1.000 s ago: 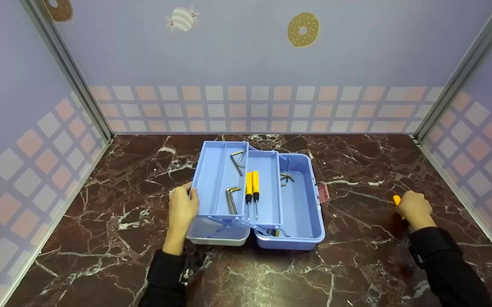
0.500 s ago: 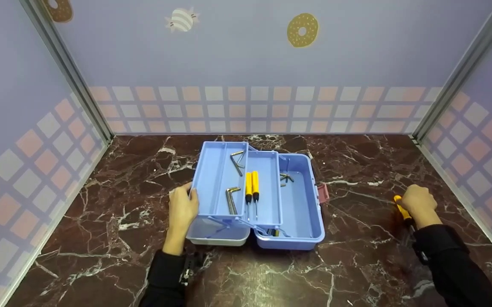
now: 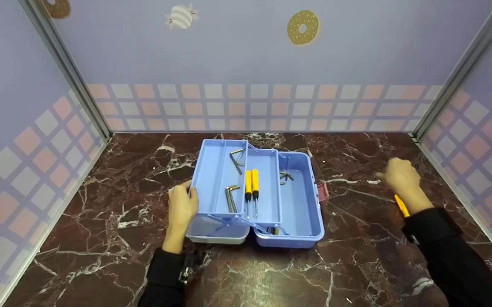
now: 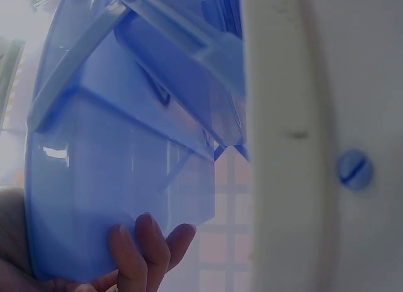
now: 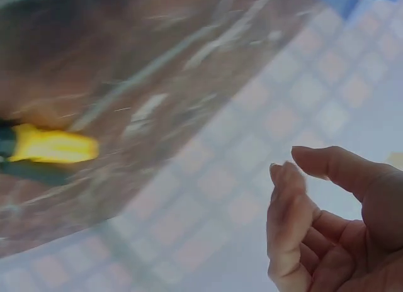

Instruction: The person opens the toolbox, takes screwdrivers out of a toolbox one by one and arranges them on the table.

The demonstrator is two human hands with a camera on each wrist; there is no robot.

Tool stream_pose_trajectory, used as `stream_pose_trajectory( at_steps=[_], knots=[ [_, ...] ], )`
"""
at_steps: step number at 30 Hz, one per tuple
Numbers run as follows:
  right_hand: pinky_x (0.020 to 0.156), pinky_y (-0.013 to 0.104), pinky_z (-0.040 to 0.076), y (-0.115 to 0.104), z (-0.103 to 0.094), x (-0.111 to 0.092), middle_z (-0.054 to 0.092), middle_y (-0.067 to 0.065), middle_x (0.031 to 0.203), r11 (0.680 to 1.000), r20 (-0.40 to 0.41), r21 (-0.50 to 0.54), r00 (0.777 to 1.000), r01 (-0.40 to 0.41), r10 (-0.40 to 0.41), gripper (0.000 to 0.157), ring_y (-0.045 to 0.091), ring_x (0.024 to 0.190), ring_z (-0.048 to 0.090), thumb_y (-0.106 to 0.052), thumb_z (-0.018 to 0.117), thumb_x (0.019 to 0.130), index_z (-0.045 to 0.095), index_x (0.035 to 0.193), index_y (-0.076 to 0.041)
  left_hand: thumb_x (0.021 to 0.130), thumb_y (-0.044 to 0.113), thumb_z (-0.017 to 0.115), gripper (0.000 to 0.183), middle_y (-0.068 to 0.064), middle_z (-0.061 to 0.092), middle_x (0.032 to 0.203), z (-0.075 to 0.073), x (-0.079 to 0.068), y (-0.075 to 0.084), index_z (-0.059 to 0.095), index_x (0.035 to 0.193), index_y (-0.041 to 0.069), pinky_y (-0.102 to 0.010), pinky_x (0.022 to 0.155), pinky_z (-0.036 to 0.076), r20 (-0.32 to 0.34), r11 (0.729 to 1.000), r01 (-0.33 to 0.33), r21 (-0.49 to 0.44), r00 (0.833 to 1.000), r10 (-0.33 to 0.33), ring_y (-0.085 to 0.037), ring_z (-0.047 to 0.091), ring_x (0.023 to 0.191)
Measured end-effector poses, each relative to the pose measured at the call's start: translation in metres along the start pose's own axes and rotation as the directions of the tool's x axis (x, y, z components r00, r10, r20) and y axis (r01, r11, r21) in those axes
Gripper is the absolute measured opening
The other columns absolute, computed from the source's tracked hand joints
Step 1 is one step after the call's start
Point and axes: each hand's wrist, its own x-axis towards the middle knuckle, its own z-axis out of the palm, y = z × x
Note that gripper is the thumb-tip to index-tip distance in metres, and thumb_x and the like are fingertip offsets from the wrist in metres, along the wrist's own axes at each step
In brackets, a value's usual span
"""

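Note:
A blue toolbox (image 3: 299,244) stands unfolded on the table, with its upper tray (image 3: 206,179) swung out to the left. My left hand (image 3: 181,207) grips that tray's left edge; in the left wrist view its fingers (image 4: 151,248) lie against the blue plastic. At the right my right hand (image 3: 401,175) is raised, holding nothing, its fingers loosely bent in the right wrist view. Below it on the table lies a yellow-handled screwdriver (image 3: 401,206), partly hidden by the sleeve. Two yellow-and-black screwdrivers (image 3: 251,184) lie in the middle tray, and L-shaped hex keys (image 3: 230,199) in the upper one.
More small hex keys (image 3: 287,175) lie in the deep bottom compartment. A pink latch (image 3: 322,192) sticks out on the box's right side. Tiled-pattern walls (image 3: 263,106) enclose the marble-look table (image 3: 122,251) at the back and both sides.
My right hand has let go of the yellow-handled screwdriver, which now lies on the table, and has moved up and away from it. The left hand keeps its grip on the tray.

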Motion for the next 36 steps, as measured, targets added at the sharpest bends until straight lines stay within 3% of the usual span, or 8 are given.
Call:
stream_pose_trajectory(
  at_steps=[4, 14, 22, 28, 33, 36],
  knots=[
    [0.062, 0.054, 0.045, -0.041, -0.003, -0.001, 0.055, 0.035, 0.096, 0.994, -0.061, 0.029, 0.993, 0.107, -0.105, 0.031, 0.05, 0.082, 0.054, -0.025, 0.062, 0.082, 0.061, 0.084, 0.005, 0.082, -0.002, 0.049, 0.025, -0.028, 0.06, 0.097, -0.001, 0.0, 0.0, 0.061, 0.101, -0.011, -0.048, 0.082, 0.04, -0.015, 1.0, -0.013, -0.005, 1.0, 0.013, -0.043, 0.053, 0.096],
    [0.062, 0.047, 0.047, -0.129, 0.01, -0.007, 0.063, 0.024, 0.075, 0.932, -0.163, 0.124, 0.933, 0.342, -0.321, 0.02, 0.037, 0.064, 0.059, -0.016, 0.061, 0.075, 0.066, 0.07, 0.003, 0.082, -0.001, 0.049, 0.025, -0.027, 0.06, 0.097, 0.0, 0.0, -0.001, 0.062, 0.1, -0.01, -0.048, 0.08, 0.042, -0.014, 1.0, -0.001, -0.002, 1.0, 0.001, -0.041, 0.054, 0.095],
    [0.049, 0.029, 0.049, -0.181, 0.029, -0.014, 0.063, 0.015, 0.06, 0.884, -0.061, 0.259, 0.92, 0.389, -0.387, 0.018, 0.014, 0.042, 0.056, -0.013, 0.063, 0.077, 0.067, 0.068, 0.002, 0.082, -0.001, 0.048, 0.025, -0.028, 0.059, 0.097, 0.0, 0.0, -0.001, 0.061, 0.102, -0.01, -0.049, 0.081, 0.041, -0.006, 1.0, 0.001, 0.004, 1.0, -0.001, -0.042, 0.053, 0.095],
    [0.054, 0.029, 0.049, -0.207, 0.045, -0.017, 0.064, 0.012, 0.06, 0.858, -0.042, 0.248, 0.89, 0.449, -0.454, 0.018, 0.017, 0.047, 0.058, -0.015, 0.064, 0.077, 0.069, 0.072, 0.002, 0.082, -0.002, 0.048, 0.026, -0.028, 0.06, 0.096, 0.0, 0.001, -0.001, 0.061, 0.102, -0.011, -0.048, 0.077, 0.044, 0.005, 1.0, 0.001, -0.014, 1.0, -0.001, -0.041, 0.056, 0.093],
    [0.053, 0.028, 0.049, -0.221, 0.057, -0.02, 0.065, 0.016, 0.073, 0.876, 0.048, 0.226, 0.894, 0.425, -0.446, 0.023, 0.02, 0.054, 0.061, -0.018, 0.064, 0.078, 0.066, 0.081, 0.004, 0.082, -0.001, 0.049, 0.024, -0.027, 0.061, 0.095, 0.0, 0.0, -0.001, 0.062, 0.1, -0.01, -0.048, 0.076, 0.044, -0.001, 1.0, -0.003, -0.014, 1.0, 0.003, -0.04, 0.057, 0.091],
    [0.06, 0.031, 0.049, -0.227, 0.066, -0.02, 0.063, 0.015, 0.077, 0.877, 0.046, 0.173, 0.886, 0.448, -0.462, 0.026, 0.022, 0.061, 0.06, -0.02, 0.065, 0.077, 0.064, 0.082, 0.005, 0.082, -0.001, 0.049, 0.024, -0.027, 0.061, 0.094, 0.001, 0.0, -0.001, 0.062, 0.1, -0.01, -0.048, 0.075, 0.044, -0.004, 1.0, -0.006, -0.009, 1.0, 0.006, -0.04, 0.057, 0.09]
  ],
)
